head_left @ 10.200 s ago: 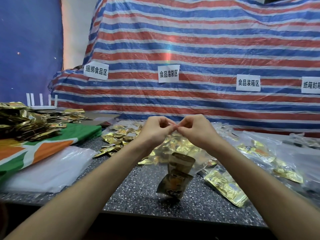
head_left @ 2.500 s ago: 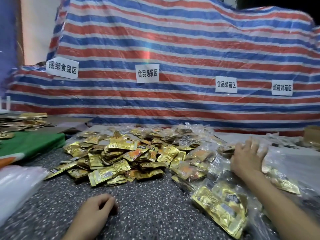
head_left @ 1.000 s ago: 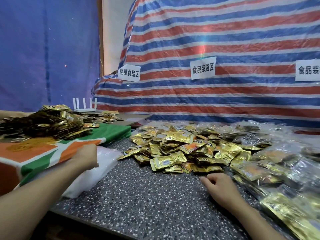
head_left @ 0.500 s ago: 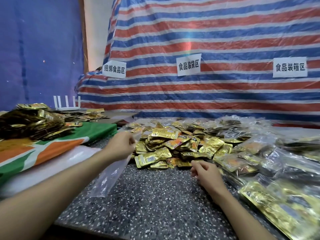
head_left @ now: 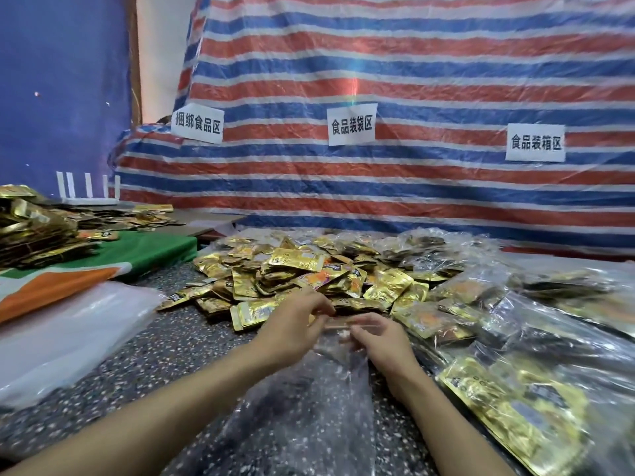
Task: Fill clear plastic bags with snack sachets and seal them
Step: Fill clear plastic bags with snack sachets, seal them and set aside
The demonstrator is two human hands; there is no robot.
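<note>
My left hand and right hand each pinch the top edge of the clear bag, fingers curled (the plastic trails toward six o'clock). The sachet pile lies just beyond, at twelve o'clock.

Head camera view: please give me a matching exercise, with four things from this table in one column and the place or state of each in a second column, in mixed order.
Column one
1. empty clear bag
2. pile of loose sachets
3. filled bags
4. stack of flat plastic bags

Column two
a. on the person's right side
b. on the person's left side
c. left hand and right hand pinch its top edge
d. middle of the table, beyond the hands

Pairs: 1-c, 2-d, 3-a, 4-b.
</note>
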